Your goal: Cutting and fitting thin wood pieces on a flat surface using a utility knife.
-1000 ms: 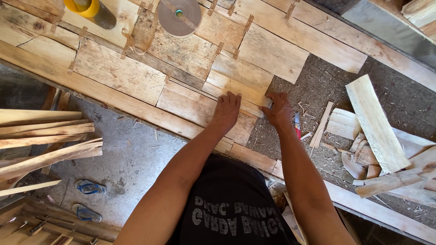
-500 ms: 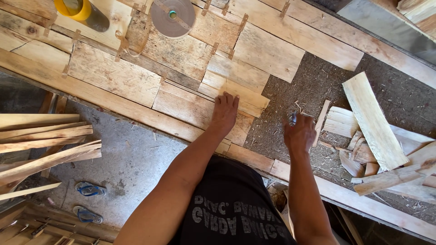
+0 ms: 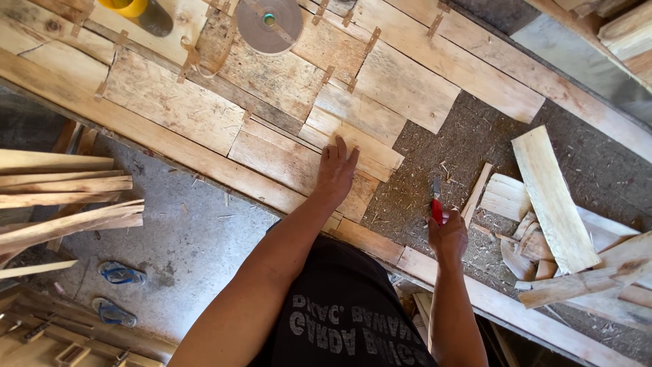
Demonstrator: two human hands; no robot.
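At the workbench's near edge, the right hand (image 3: 448, 238) is closed around a red-handled knife (image 3: 437, 202) — its blade points away, over the bare, sawdust-strewn patch of the board. The left hand (image 3: 335, 171) lies flat, fingers together and extended, on a short wooden plank (image 3: 353, 146) at the edge of the pieced panel (image 3: 176, 105). Loose offcuts (image 3: 553, 197) pile toward the right edge. Farther off, near the far edge, sits a roll of tape (image 3: 268, 24) (brown) — beside it a yellow cup (image 3: 125, 7).

Grey concrete floor (image 3: 183, 251), blue sandals (image 3: 119, 274), stacked planks (image 3: 61, 197) at left, daylight.
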